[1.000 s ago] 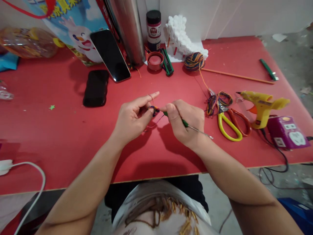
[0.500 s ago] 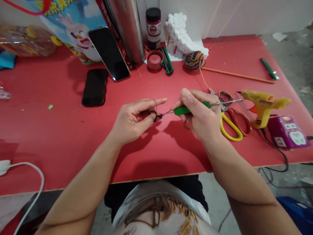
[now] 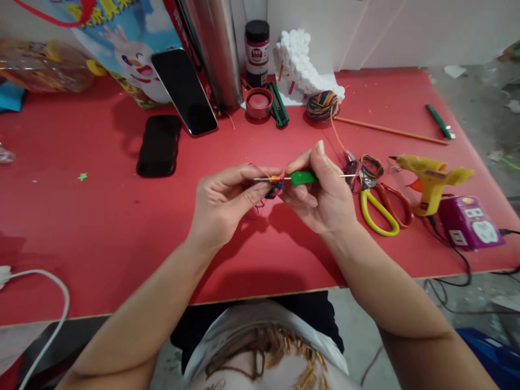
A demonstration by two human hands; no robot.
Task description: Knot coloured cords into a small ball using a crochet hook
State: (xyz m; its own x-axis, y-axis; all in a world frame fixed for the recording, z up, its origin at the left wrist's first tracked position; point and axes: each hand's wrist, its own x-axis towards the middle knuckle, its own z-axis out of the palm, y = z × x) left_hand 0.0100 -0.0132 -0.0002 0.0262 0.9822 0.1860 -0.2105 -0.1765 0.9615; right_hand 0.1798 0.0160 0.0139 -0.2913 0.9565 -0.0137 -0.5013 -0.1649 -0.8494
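A crochet hook (image 3: 304, 177) with a green grip and metal shaft lies in my right hand (image 3: 327, 195), its thumb and fingers closed on it. My left hand (image 3: 227, 200) pinches a small multicoloured piece of crochet (image 3: 275, 189) between thumb and fingers. The hook's shaft passes through yarn loops at the top of that piece, its tip pointing left over my left fingers. A thin strand loops over my left index finger. Beyond my hands sits a ball of multicoloured yarn (image 3: 323, 105), with an orange strand running down to a looser yarn bundle (image 3: 371, 166).
Scissors (image 3: 381, 212) with yellow and red handles, a yellow glue gun (image 3: 434, 176) and a purple power adapter (image 3: 469, 221) lie right. Two phones (image 3: 158, 145), a steel flask (image 3: 219, 59), a dark jar (image 3: 257, 54) and a white sculpted piece (image 3: 298, 62) stand behind.
My right hand has come closer to my left, and the hook has turned level, its shaft now through the crochet piece. The left fingers have drawn in around the piece.
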